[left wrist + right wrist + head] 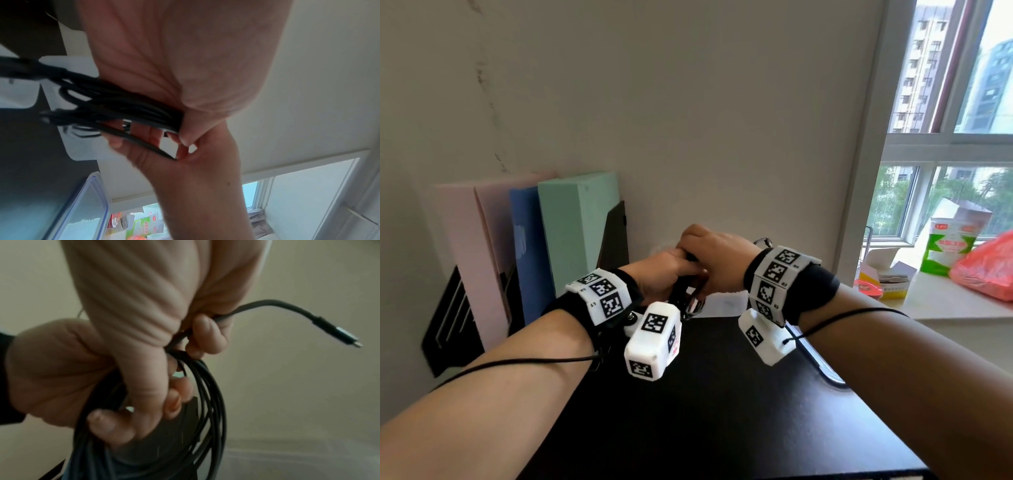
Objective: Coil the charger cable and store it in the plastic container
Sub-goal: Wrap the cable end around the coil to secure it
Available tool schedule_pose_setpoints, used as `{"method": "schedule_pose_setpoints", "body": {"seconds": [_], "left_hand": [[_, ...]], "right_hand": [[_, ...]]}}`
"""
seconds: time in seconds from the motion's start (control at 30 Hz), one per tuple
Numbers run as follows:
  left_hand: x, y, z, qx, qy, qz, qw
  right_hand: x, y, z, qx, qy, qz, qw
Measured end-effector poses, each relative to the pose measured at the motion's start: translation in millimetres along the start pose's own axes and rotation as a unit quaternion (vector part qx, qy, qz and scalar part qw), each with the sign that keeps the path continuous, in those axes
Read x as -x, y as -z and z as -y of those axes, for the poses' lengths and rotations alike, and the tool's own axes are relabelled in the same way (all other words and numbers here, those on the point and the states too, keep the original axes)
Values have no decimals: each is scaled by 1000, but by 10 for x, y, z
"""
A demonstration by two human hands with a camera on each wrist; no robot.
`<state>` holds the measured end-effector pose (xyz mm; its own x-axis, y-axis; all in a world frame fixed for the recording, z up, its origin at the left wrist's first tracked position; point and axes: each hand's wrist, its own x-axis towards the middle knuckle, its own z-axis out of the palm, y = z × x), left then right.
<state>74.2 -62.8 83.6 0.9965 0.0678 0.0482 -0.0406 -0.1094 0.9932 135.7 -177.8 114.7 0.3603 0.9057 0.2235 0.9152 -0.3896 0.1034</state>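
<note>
The black cable (207,395) is held in loops above the far edge of the dark table (722,411), gripped by the curled left hand (657,270), while its free end is pinched by the right hand (722,253); the plug (345,337) sticks out. The container (90,207) is seen nearby, blurred

No lettering can be read. The green-and-white carton (948,245) at three o'clock on the windowsill (962,308) bears red print, too small to make out; the wrist bands (779,274) carry only square black-and-white marker patterns.
</note>
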Motion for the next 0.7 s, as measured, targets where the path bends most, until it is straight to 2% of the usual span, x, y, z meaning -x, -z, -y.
{"method": "schedule_pose_setpoints", "body": {"seconds": [0.13, 0.27, 0.37, 0.5, 0.57, 0.63, 0.7], "left_hand": [[-26, -17, -23, -57, 19, 17, 998], [-44, -62, -22, -131, 43, 4, 990], [-42, -80, 27, -97, 26, -18, 995], [-57, 132, 139, 14, 27, -79, 996], [-17, 179, 206, -45, 32, -56, 997], [18, 127, 282, -127, 5, -16, 992], [42, 85, 320, -101, -27, 21, 994]], "right_hand": [[-47, -29, 22, 48, -40, 18, 998], [-75, -120, 23, 38, -74, 20, 996], [-88, -136, 11, 49, -81, 7, 995], [-86, -83, -28, 65, -109, -5, 992], [-86, -66, -45, 62, -115, -13, 991], [-93, -54, -37, 57, -112, -23, 992], [-114, -42, -5, 62, -91, -36, 993]]}}
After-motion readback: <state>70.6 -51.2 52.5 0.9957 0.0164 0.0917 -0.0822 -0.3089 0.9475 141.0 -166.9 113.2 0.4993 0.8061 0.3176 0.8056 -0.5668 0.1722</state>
